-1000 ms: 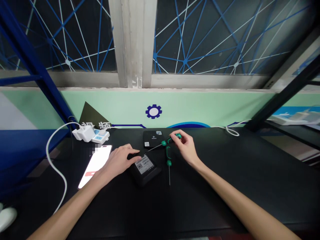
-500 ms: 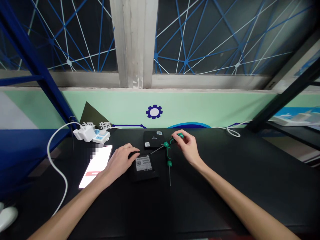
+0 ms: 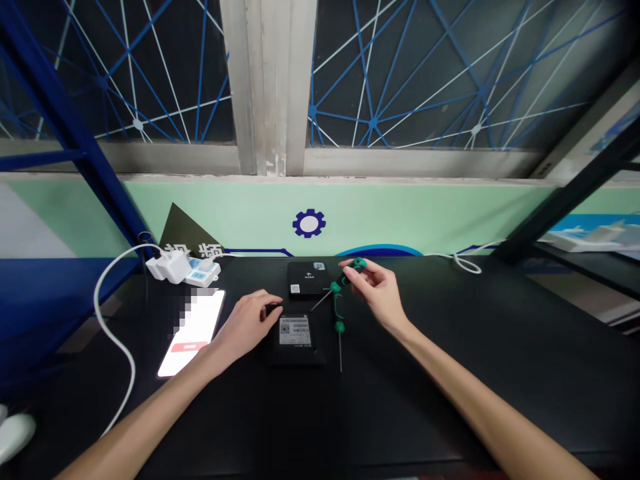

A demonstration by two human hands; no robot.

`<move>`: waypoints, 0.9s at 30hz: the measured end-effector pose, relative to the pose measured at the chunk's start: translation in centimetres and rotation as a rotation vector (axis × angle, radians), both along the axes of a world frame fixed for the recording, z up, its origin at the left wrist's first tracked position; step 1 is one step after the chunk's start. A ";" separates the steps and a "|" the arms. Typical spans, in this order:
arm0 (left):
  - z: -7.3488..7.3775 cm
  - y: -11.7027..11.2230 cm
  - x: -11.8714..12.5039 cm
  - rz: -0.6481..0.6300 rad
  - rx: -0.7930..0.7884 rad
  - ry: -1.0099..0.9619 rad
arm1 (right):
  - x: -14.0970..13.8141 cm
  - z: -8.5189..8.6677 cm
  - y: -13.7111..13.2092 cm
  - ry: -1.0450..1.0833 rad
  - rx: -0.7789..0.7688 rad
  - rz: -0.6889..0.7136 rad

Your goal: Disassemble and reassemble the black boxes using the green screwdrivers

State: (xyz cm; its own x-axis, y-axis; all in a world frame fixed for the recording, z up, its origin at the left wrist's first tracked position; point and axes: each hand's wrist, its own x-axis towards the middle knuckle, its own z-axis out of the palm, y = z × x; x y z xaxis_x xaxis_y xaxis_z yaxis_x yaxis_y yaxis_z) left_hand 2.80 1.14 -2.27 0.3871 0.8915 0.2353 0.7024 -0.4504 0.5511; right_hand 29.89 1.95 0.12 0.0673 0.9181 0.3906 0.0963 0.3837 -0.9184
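A flat black box with a white label [image 3: 295,330] lies on the table in front of me. My left hand [image 3: 253,319] grips its far left corner between thumb and fingers. In my right hand [image 3: 377,290] is a green-and-black screwdriver [image 3: 353,269], held by the handle and slanting down to the left. Its shaft ends just above the box's far edge; whether the tip touches the box I cannot tell. A second screwdriver [image 3: 339,327] of the same colours lies below it, its shaft towards me. Behind the labelled box lies another flat black box [image 3: 306,281].
A lit phone [image 3: 195,333] lies left of my left hand. Beyond it are a white power strip [image 3: 201,272] and a charger with a white cable [image 3: 116,337] looping along the left. A white rounded object [image 3: 17,435] sits at the left edge.
The labelled box has turned slightly and shifted right, with my left hand on its corner. The screwdriver in my right hand has moved slightly right, its tip away from the box's far left part.
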 end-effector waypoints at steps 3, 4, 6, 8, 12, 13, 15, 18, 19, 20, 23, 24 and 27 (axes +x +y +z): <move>0.0 0.1 0.0 0.001 -0.007 -0.001 | -0.4 -0.1 -0.1 0.028 -0.009 0.057; -0.1 0.1 -0.1 -0.001 -0.008 0.000 | -0.6 -0.1 -0.1 0.033 -0.007 0.075; -0.1 0.2 -0.1 -0.005 -0.005 0.006 | -1.1 -0.2 -0.3 0.049 -0.013 0.113; -0.2 0.3 -0.2 -0.008 0.001 0.016 | -1.7 -0.3 -0.6 0.080 -0.025 0.141; -0.1 0.4 -0.2 -0.021 0.021 0.033 | -3.1 -0.6 -1.2 0.075 -0.072 0.219; -0.1 0.4 -0.2 -0.024 0.025 0.035 | -3.4 -0.7 -1.4 0.068 -0.083 0.236; 0.1 0.3 -0.1 -0.024 0.031 0.044 | -3.8 -1.1 -1.5 0.061 -0.095 0.254; 0.3 0.1 0.0 -0.014 0.031 0.079 | -4.2 -1.8 -1.4 0.047 -0.087 0.245; 0.3 0.1 0.0 -0.011 0.032 0.090 | -4.3 -2.0 -1.3 0.040 -0.083 0.244; 0.3 0.1 0.0 -0.008 0.033 0.097 | -4.3 -2.2 -1.2 0.034 -0.080 0.244; 0.4 0.0 0.0 -0.001 0.035 0.110 | -4.3 -2.6 -1.0 0.004 -0.077 0.245; 0.4 0.0 0.0 0.002 0.035 0.115 | -4.3 -2.7 -1.0 -0.020 -0.074 0.240; 0.5 0.0 0.0 0.007 0.042 0.130 | -4.1 -2.8 -1.1 -0.125 -0.050 0.232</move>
State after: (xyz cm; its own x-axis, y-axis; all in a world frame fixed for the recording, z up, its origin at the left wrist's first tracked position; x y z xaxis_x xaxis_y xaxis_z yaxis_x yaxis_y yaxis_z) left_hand 2.80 1.19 -1.81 0.4107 0.8847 0.2206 0.7700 -0.4661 0.4358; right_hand 25.76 0.88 -2.69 -0.1928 0.9217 0.3367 0.1247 0.3634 -0.9233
